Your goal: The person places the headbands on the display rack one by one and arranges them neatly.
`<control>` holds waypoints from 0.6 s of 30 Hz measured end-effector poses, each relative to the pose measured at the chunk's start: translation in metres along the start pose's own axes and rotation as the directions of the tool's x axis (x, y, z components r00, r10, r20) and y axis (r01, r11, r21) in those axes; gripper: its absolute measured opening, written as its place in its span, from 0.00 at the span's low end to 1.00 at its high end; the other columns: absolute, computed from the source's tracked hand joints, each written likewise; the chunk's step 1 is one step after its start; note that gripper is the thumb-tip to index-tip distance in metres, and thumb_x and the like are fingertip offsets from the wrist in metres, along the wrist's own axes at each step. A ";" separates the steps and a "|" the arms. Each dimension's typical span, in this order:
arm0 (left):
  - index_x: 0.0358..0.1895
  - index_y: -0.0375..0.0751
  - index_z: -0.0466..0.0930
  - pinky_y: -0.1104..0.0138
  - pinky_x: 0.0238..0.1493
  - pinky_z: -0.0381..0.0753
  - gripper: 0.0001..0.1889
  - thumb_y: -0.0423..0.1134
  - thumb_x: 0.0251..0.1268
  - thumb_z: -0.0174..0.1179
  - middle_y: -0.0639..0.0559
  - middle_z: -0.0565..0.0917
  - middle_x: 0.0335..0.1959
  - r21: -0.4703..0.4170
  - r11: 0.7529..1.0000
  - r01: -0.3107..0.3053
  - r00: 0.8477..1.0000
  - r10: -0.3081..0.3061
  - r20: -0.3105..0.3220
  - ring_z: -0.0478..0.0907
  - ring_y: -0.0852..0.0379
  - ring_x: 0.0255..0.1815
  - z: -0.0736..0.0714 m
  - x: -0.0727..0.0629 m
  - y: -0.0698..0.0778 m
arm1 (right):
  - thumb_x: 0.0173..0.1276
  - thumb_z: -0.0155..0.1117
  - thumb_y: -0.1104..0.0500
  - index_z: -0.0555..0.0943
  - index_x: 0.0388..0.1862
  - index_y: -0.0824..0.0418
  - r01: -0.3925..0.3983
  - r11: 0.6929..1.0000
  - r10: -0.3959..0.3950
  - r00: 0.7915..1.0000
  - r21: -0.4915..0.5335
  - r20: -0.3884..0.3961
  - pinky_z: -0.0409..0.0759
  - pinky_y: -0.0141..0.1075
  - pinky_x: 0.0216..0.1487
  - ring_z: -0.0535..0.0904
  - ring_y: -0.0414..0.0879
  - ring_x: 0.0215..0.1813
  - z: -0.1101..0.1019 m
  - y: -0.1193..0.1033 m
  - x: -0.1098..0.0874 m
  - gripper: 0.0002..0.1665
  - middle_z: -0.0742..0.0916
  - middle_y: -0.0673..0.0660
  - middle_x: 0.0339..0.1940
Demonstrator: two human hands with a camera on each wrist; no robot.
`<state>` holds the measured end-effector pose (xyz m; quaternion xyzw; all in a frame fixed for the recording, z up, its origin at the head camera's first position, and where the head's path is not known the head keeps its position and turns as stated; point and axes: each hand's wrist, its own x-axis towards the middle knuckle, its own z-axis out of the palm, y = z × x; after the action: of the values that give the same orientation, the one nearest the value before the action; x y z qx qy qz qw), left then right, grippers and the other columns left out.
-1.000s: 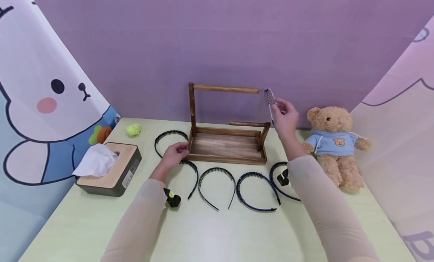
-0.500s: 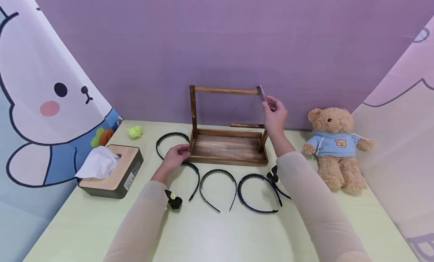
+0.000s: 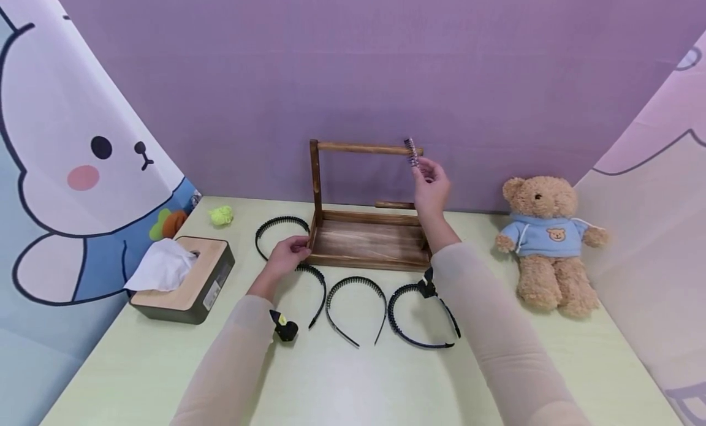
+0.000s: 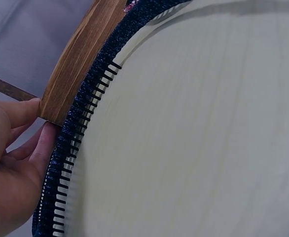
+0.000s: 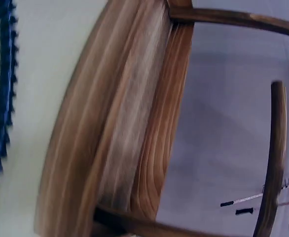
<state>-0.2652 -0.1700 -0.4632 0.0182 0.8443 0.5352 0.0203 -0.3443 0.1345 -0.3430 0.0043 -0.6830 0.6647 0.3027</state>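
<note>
Near the right end of the upper rod (image 3: 364, 148), my right hand (image 3: 432, 193) pinches a dark toothed headband (image 3: 412, 151) that now overlaps the rod. In the right wrist view its two dark tips (image 5: 227, 203) show beside the short lower rod (image 5: 277, 133), with a bit of my hand at the edge. My left hand (image 3: 287, 256) grips the left end of the wooden rack (image 3: 369, 262). The left wrist view shows its thumb and fingers on either side of the rack's corner (image 4: 75, 64), close to a glittery navy headband (image 4: 85, 98).
Several headbands (image 3: 355, 280) lie in front of and left of the rack. A tissue box (image 3: 212, 276) stands at the left, with a small yellow-green crumpled thing (image 3: 221, 216) behind it. At the right sits a teddy bear (image 3: 543, 245) in a blue hoodie against the wall.
My right hand has carried the headband leftward, from beyond the upper rod's right end to a place over the rod. The left hand has stayed on the rack.
</note>
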 end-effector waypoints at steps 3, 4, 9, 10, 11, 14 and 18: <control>0.64 0.28 0.71 0.56 0.57 0.76 0.20 0.29 0.70 0.56 0.33 0.77 0.57 -0.001 1.000 0.005 1.000 -0.005 -0.001 0.75 0.41 0.57 0.001 0.001 0.000 | 0.67 0.65 0.68 0.81 0.49 0.65 -0.040 0.998 0.040 0.999 0.038 -0.002 0.74 0.30 0.41 0.74 0.41 0.40 0.009 0.000 -0.006 0.12 0.84 0.54 0.40; 0.64 0.28 0.71 0.56 0.57 0.76 0.20 0.29 0.70 0.56 0.33 0.77 0.57 -0.002 1.000 0.004 1.000 -0.004 -0.003 0.75 0.41 0.57 0.001 0.000 0.000 | 0.67 0.65 0.69 0.80 0.49 0.65 -0.053 0.997 0.053 0.999 0.053 0.004 0.74 0.30 0.41 0.74 0.41 0.39 0.012 0.000 -0.009 0.12 0.84 0.54 0.40; 0.63 0.27 0.71 0.56 0.57 0.76 0.20 0.28 0.70 0.56 0.33 0.77 0.57 -0.023 1.000 0.001 1.000 -0.002 -0.007 0.74 0.40 0.57 0.001 0.000 0.001 | 0.67 0.64 0.70 0.78 0.49 0.64 -0.122 0.987 0.114 0.991 0.109 0.073 0.75 0.32 0.43 0.75 0.43 0.41 0.029 -0.006 -0.021 0.13 0.84 0.56 0.43; 0.63 0.27 0.71 0.56 0.57 0.75 0.20 0.28 0.70 0.56 0.33 0.77 0.56 -0.025 1.000 0.001 1.000 -0.001 -0.008 0.74 0.40 0.56 0.001 -0.001 0.001 | 0.67 0.64 0.70 0.78 0.49 0.64 -0.130 0.985 0.121 0.989 0.113 0.084 0.75 0.32 0.43 0.75 0.43 0.41 0.032 -0.007 -0.024 0.13 0.84 0.56 0.43; 0.63 0.27 0.71 0.56 0.57 0.75 0.20 0.28 0.70 0.56 0.33 0.77 0.56 -0.027 1.000 0.003 1.000 -0.003 -0.008 0.74 0.41 0.56 0.002 -0.001 0.002 | 0.66 0.64 0.70 0.78 0.49 0.64 -0.134 0.984 0.123 0.988 0.117 0.095 0.76 0.32 0.43 0.75 0.43 0.41 0.035 -0.008 -0.027 0.13 0.85 0.57 0.43; 0.63 0.27 0.71 0.55 0.57 0.75 0.20 0.28 0.70 0.56 0.33 0.77 0.57 -0.026 1.000 0.006 1.000 -0.007 -0.007 0.74 0.41 0.56 0.002 -0.001 0.002 | 0.65 0.65 0.72 0.78 0.49 0.66 -0.125 0.984 0.111 0.987 0.127 0.114 0.76 0.31 0.41 0.75 0.43 0.39 0.044 -0.011 -0.034 0.14 0.85 0.58 0.43; 0.63 0.27 0.71 0.55 0.57 0.75 0.20 0.28 0.70 0.56 0.33 0.77 0.57 -0.027 1.000 0.016 1.000 -0.016 -0.012 0.74 0.41 0.57 0.002 -0.001 0.002 | 0.64 0.66 0.72 0.79 0.48 0.67 -0.121 0.985 0.102 0.983 0.121 0.154 0.76 0.31 0.40 0.76 0.43 0.39 0.056 -0.014 -0.041 0.14 0.85 0.58 0.42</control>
<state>-0.2637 -0.1674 -0.4623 0.0081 0.8371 0.5466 0.0196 -0.3281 0.0655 -0.3435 0.0347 -0.6578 0.7217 0.2129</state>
